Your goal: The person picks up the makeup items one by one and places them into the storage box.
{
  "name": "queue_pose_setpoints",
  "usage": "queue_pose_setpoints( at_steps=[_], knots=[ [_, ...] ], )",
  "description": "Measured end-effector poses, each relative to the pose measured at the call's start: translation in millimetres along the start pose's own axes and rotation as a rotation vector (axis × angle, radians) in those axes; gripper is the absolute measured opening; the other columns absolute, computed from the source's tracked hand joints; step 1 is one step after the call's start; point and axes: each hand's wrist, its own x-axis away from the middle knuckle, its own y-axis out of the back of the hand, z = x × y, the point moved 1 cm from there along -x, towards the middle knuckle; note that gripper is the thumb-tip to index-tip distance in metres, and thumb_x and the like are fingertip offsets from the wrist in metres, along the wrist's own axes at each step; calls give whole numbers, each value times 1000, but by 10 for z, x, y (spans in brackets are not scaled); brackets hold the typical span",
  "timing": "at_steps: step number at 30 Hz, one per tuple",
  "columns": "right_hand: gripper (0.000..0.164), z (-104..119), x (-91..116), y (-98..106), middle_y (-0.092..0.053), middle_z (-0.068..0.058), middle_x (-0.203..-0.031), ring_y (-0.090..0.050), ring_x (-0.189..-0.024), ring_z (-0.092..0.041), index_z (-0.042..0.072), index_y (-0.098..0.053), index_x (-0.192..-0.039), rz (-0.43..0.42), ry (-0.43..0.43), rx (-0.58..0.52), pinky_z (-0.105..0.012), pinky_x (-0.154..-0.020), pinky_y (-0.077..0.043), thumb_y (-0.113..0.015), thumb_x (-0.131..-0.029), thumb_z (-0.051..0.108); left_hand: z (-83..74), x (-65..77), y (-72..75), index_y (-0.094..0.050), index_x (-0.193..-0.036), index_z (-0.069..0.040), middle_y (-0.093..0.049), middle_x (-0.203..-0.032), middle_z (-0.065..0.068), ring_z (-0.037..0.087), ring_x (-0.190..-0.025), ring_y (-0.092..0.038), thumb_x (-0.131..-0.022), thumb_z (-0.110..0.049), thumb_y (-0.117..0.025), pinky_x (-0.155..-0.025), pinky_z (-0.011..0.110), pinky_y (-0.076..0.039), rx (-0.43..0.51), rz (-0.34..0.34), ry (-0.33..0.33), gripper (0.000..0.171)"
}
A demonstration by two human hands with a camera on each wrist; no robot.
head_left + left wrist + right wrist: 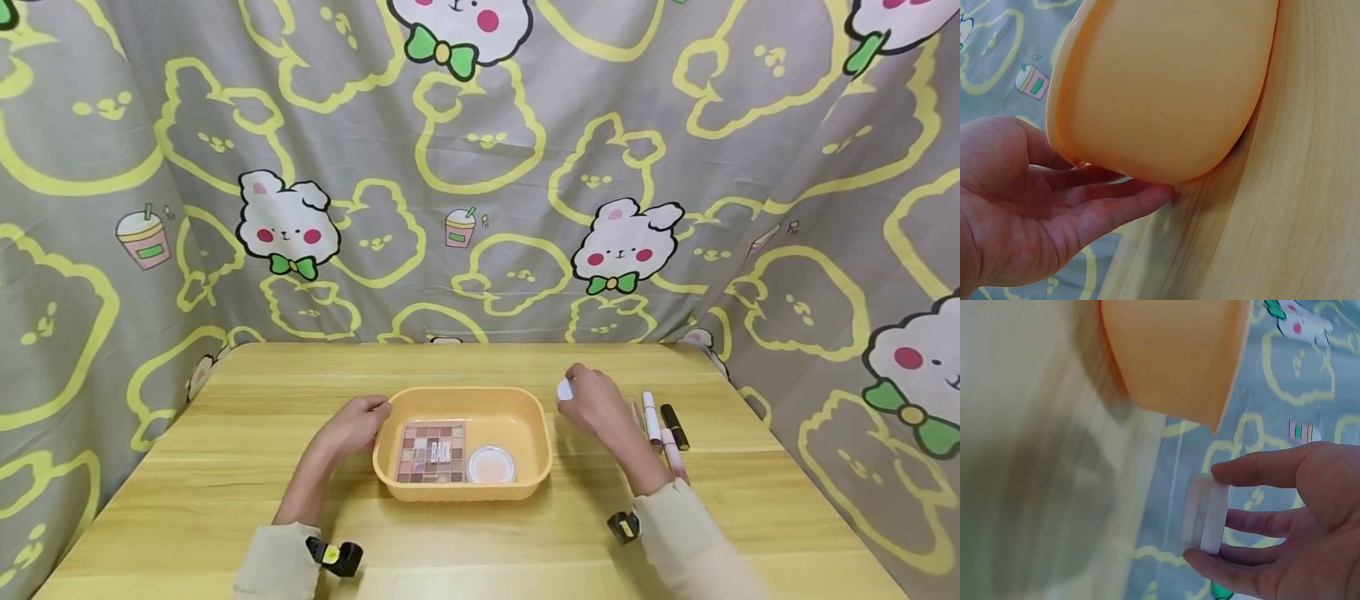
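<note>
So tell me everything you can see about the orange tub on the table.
The orange tub is a rounded rectangle, light orange, with smooth walls and a lipped rim; it looks like plastic. It is open-topped and sits upright on the wooden table, long side facing the wearer. Inside, a makeup palette lies at the left, with a round compact beside it. The left hand holds the tub's left end, thumb at the rim. Its underside is hidden.

In view are one orange plastic basin (462, 492), one square multicoloured palette (431, 454), two round pale cases (491, 464), and at least three slim cylindrical tubes (675, 427).
</note>
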Motion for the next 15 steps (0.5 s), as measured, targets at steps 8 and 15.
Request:
queue_pose_setpoints(
  at_steps=[8,15],
  knots=[
    [49,324,-43,141,-67,-21,-104,-61,-89,-31,-4,-59,-128,-12,110,46,-42,-72,-53,-69,-83,13,20,-1,-4,-43,-148,9,-57,-138,28,32,-117,-64,-109,-19,-38,-87,44,-60,-5,-9,17,48],
    [49,580,-32,156,-68,-19,-101,-63,-88,-30,-2,-61,-126,-19,178,45,-41,-72,-55,-74,-83,17,5,2,-5,-44,-147,9,-58,-137,28,32,-116,-65,-109,-19,-38,-86,44,-60,-17,-8,11,47]
  ],
)
